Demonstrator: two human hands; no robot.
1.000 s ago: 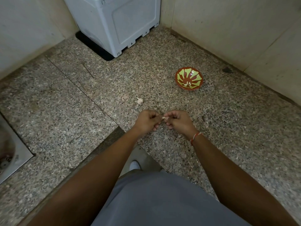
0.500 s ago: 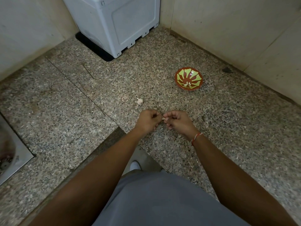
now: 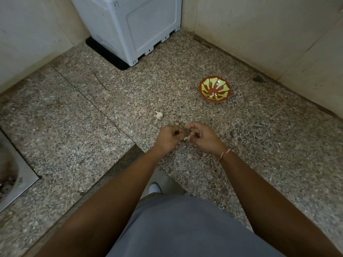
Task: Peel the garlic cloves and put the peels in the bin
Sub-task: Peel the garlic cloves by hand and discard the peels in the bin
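- Over the granite table [image 3: 259, 145] at centre, your left hand [image 3: 169, 139] and right hand [image 3: 203, 137] meet, fingers curled, both pinching one garlic clove [image 3: 185, 138] between them.
- Clove: only a small pale tip shows between the fingertips; can't tell how much skin is still on it.
- Progress: mid-peel, looks like early-to-middle of the task. A red-and-green bowl [image 3: 215, 89] at 1 o'clock from your hands holds a few pale pieces, likely peeled cloves, though too small to be sure.
- Left to do: a garlic piece [image 3: 159, 114] sits on the table at 11 o'clock, just beyond your left hand, still in its papery whitish skin, untouched.
- Bin: none visible, so no peels binned as far as shown. That step is still pending.
- Other stuff: grey appliance [image 3: 133, 26] at 12 o'clock against the wall, sink [image 3: 16, 180] edge at 9 o'clock.
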